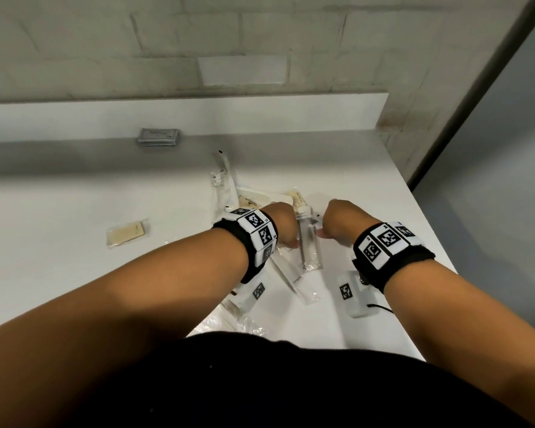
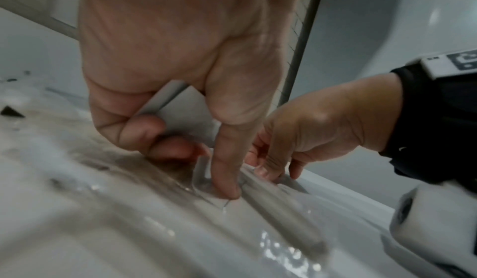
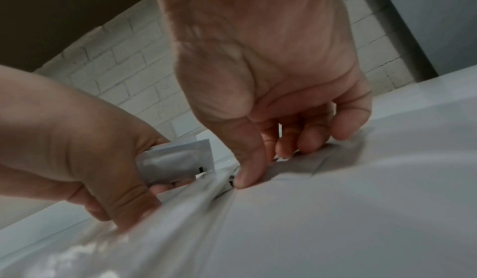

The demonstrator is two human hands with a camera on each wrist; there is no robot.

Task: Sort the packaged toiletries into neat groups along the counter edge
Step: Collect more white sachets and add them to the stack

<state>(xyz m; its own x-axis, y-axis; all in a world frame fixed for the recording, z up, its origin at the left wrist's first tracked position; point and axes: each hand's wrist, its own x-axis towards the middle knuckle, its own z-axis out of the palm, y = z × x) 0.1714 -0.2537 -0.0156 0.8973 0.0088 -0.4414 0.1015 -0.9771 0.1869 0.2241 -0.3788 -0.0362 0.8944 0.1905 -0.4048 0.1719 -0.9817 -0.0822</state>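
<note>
Packets lie scattered on the white surface [image 1: 74,273] in front of you. Farthest left sits a flat beige packet in clear wrap [image 1: 126,234], apart from the rest. Behind it, against the back ledge, rests a grey sachet stack [image 1: 158,137]; its printing is too blurred to read. Toward the middle, a long clear sleeve [image 1: 221,174] carries a small label you cannot make out.

Your left hand [image 1: 283,225] has its fingers curled around a silver-grey sachet [image 3: 175,163], while its thumb presses down on the edge of a clear-wrapped toothbrush pack [image 1: 309,245]. Your right hand [image 1: 337,223], just beside it, pinches a flat grey packet [image 3: 304,165] against the surface with thumb and bent fingers. A cream bottle [image 1: 298,200] with illegible lettering lies just beyond both hands.
</note>
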